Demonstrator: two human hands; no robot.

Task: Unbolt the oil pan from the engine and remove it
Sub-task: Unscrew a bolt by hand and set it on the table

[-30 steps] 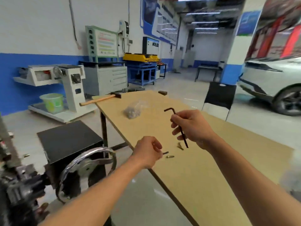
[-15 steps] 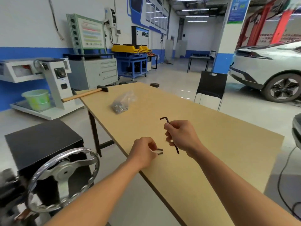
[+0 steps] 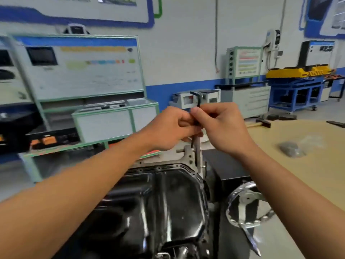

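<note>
Turned away from the table (image 3: 308,165) since a second ago, we now hold both hands at frame centre: left hand (image 3: 173,128) and right hand (image 3: 222,128) pinch the upright hex key (image 3: 199,100). Below them, lower centre, the black oil pan (image 3: 168,202) sits on the engine (image 3: 189,157).

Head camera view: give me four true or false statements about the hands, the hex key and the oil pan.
1. The left hand and the right hand both grip the hex key. True.
2. A hammer lies on the wooden table. True.
3. The oil pan lies on the table. False: it sits beside the table, below the hands.
4. The hex key lies on the table. False: the hands hold it above the oil pan.
</note>
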